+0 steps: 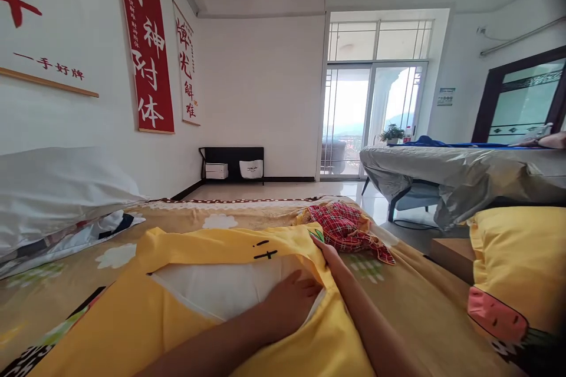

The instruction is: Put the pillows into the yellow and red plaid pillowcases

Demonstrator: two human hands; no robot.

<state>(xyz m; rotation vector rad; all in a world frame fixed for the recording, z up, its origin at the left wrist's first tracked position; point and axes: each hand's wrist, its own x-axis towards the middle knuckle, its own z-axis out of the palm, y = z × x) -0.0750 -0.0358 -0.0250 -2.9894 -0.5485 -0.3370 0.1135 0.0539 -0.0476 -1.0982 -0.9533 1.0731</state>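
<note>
Yellow cloth gapes around the left hand (289, 303), which reaches through the opening of a cover (177, 321) and lies on the white insert (221, 285) at the slot's right end. Whether those fingers grip or merely press, I cannot tell. Apart from it, the right hand (327, 256) is closed on the cover's upper right corner from outside, one digit over the edge and the others out of sight behind the cloth.

My reading is that the step in hand is working the insert into that corner; the next move calls for the corner to be held firm while the filling is pushed flat and the slot's edges are kept free of it. The insert's own corner is hidden, and the cover's near edge is cut off below. A dark speck at the slot's left end is too small to identify.

Beneath lies a patterned blanket (398, 283), with a crumpled red plaid cloth (340, 227) just beyond the right hand. Farther right, a yellow cushion (522, 253) runs out of view; a pale shape on the plastic-draped table (442, 165) is cropped beyond recognition.
</note>
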